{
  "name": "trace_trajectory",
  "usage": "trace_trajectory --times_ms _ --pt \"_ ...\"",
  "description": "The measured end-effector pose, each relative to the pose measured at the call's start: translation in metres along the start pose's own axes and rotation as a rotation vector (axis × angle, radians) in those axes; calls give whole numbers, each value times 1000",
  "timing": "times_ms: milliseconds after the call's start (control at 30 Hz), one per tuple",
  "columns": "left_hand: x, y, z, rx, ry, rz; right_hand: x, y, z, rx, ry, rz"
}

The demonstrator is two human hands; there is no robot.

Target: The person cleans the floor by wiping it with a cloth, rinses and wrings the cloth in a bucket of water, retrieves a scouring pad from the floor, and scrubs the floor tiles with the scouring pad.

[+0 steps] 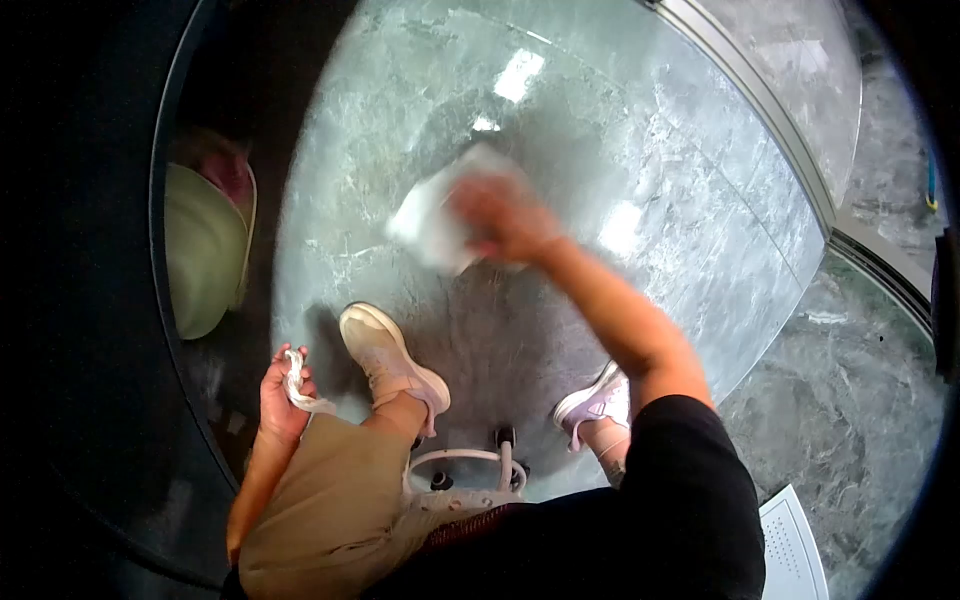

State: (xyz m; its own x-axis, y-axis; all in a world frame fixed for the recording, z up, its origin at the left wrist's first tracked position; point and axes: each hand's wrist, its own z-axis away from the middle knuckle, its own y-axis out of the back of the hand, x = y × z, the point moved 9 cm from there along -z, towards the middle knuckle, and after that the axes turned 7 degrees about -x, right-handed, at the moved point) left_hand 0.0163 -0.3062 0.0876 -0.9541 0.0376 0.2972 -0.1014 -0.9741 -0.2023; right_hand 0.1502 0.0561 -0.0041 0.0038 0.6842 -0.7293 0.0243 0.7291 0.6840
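Note:
My right hand [495, 210] is blurred by motion above or on the grey marbled floor. With it goes a white cloth [430, 222], also smeared, which could be thick paper; whether it touches the floor I cannot tell. Beside my left knee, my left hand [283, 400] is closed around a twisted white strip [294, 378]. Its loose end hangs down toward the tan trousers [320, 490]; the material is unclear.
My shoes, one [392, 355] left and one [597, 400] right, rest on the marbled floor [690, 250]. Under me is a wheeled stool [455, 456]. A metal floor track [760, 90] curves at right, a white perforated panel [793, 545] lies lower right, and an olive object [200, 255] stands left.

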Motion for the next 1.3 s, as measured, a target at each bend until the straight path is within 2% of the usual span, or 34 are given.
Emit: trace_trajectory --times_ms 33,67,100,200,233,300,367,467,500,567,633,667,767,800,833,867,900,967,1000,1033,1067,1100,1167,1233,1300 --pt "-1 7 0 -10 5 25 30 25 18 69 -134 228" --pt "-2 10 -1 -23 9 48 65 70 28 -194 -684 260" --pt "-3 13 0 -19 11 51 83 99 50 86 -491 575" --pt "-1 21 0 58 13 59 146 159 117 418 -784 773" --pt "-1 24 1 61 11 54 151 161 122 476 -840 747" --pt "-3 27 2 68 13 43 162 147 125 578 -1111 691" --pt "-5 25 4 21 17 2 117 112 78 459 -1086 704" --pt "-10 28 4 -15 32 -62 25 35 18 273 -730 517" --pt "-11 31 1 -15 30 -71 -4 2 15 238 -583 340" --pt "-13 26 -2 -51 55 -40 -71 -62 25 179 -264 229" --pt "-12 15 0 -43 39 -49 -115 -98 48 -86 -208 159" --pt "-14 10 -4 -75 44 -23 -122 -97 54 -74 -214 165" --pt "-18 -32 -11 -177 50 33 -142 -64 71 -39 -226 92" --pt "-19 -28 -25 -204 67 31 -141 -71 67 -280 -208 111" --pt "-17 -55 -34 -283 96 16 -135 -62 73 -503 -226 168" --pt "-8 -63 -27 -281 45 7 -134 -38 78 -409 -191 273" --pt "-5 -79 -25 -252 1 7 -115 -18 86 -415 -244 264" --pt "17 -153 -5 -457 -11 -69 -142 72 112 -430 -315 411" --pt "23 -159 11 -369 -92 -36 -139 96 132 -621 -509 327" --pt "34 -211 30 -628 -101 -103 -152 111 165 -805 -710 245" --pt "40 -237 65 -672 -130 -54 -167 120 178 -770 -705 273" --pt "42 -239 63 -710 -126 -63 -163 126 190 -741 -710 295" --pt "48 -287 128 -772 -195 -140 -213 152 231 -892 -647 601" --pt "56 -307 156 -764 -256 -224 -262 189 238 -717 -646 814" --pt "58 -315 183 -777 -295 -254 -302 209 245 -519 -662 812"
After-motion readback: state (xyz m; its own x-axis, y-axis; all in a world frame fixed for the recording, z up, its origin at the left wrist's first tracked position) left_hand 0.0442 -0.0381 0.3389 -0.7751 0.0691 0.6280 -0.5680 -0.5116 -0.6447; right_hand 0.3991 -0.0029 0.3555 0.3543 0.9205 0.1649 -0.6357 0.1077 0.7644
